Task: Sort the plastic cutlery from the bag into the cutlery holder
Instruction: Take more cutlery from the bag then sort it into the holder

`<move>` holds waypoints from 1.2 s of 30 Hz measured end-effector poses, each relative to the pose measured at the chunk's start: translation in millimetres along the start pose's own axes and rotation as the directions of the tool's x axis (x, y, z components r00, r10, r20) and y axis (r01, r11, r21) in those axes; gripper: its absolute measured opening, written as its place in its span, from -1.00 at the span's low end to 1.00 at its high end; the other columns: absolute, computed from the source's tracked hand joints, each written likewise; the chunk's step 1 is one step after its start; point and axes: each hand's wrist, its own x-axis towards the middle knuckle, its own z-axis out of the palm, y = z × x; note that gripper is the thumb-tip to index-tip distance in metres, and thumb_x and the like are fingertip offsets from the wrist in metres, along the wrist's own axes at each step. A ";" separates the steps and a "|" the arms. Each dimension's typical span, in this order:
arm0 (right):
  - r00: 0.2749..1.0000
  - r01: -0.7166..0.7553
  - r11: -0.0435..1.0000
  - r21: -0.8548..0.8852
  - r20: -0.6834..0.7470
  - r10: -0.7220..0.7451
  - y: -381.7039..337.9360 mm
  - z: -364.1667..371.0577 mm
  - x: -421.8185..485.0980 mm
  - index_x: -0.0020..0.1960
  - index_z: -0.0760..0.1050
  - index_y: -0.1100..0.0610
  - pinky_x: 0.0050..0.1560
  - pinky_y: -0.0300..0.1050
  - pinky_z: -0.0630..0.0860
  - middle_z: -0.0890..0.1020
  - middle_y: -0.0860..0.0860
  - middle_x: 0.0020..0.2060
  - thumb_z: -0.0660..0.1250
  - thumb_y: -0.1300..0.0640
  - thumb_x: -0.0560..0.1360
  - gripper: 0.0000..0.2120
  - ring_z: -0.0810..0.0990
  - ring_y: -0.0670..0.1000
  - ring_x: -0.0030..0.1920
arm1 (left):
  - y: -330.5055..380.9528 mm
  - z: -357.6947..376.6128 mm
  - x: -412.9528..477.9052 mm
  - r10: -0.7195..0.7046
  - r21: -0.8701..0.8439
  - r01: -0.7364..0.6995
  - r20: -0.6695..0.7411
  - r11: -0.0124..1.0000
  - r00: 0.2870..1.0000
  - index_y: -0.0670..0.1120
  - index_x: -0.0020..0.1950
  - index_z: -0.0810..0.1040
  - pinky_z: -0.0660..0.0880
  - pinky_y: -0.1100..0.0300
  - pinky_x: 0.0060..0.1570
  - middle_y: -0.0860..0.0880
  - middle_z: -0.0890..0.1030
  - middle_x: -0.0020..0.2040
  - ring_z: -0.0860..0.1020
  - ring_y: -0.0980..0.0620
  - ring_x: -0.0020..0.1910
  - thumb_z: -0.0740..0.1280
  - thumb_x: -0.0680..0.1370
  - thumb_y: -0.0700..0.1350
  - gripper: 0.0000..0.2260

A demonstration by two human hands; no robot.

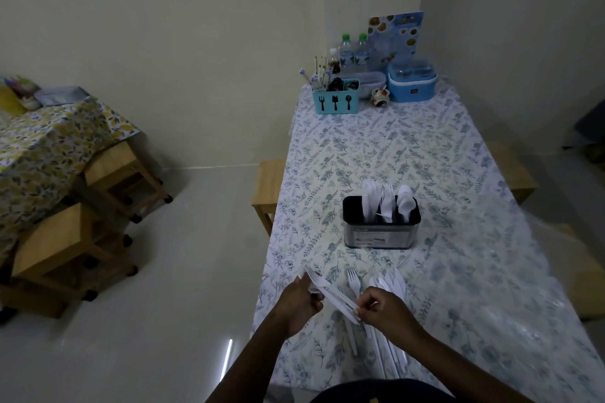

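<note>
A long desk [425,154] under a blue-and-white floral cloth is running away from the person toward a corner of plain cream walls. A pale glossy floor [183,239] is spreading out to its left.

A black cutlery holder [381,232] is standing on the desk. Its three compartments are holding white plastic knives [371,196] on the left, upright forks [388,203] in the middle and spoons [406,203] on the right. The label on its front is too small to read.

Nearer the person than the holder, the left hand [301,301] is gripping the tined end of a fork bundle [334,298]. The right hand [384,307] is pinching its handle end. How many forks it holds cannot be told. Beneath the hands a loose cutlery pile [391,288] is lying on the cloth, with one single fork [353,281] at its left.

Far beyond the holder are standing:
- one teal caddy [335,101] bearing three black cutlery silhouettes
- two water bottles [347,54]
- one blue lidded box [412,83]
- one small ceramic pot [379,97]
- one menu card [396,33] with unreadable print

Two wooden stools [270,180] are sitting at the desk's edges, one left of the holder and one right. Far left of the holder, a second desk [49,141] in lemon-print cloth is standing with two castored stools [124,167].
</note>
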 end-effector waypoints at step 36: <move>0.988 -0.142 0.702 -0.698 -0.142 0.058 33.7 58.8 22.7 0.14 0.43 0.18 -0.06 -0.18 0.48 0.56 0.08 0.02 0.32 0.12 0.46 -0.72 0.54 0.04 0.04 | -4.3 -57.0 -15.6 0.112 0.158 -0.074 -0.251 0.985 0.961 -0.18 0.12 0.47 0.44 0.16 -0.25 -0.18 0.54 -0.09 0.44 0.00 -0.29 0.31 0.59 -0.09 -0.81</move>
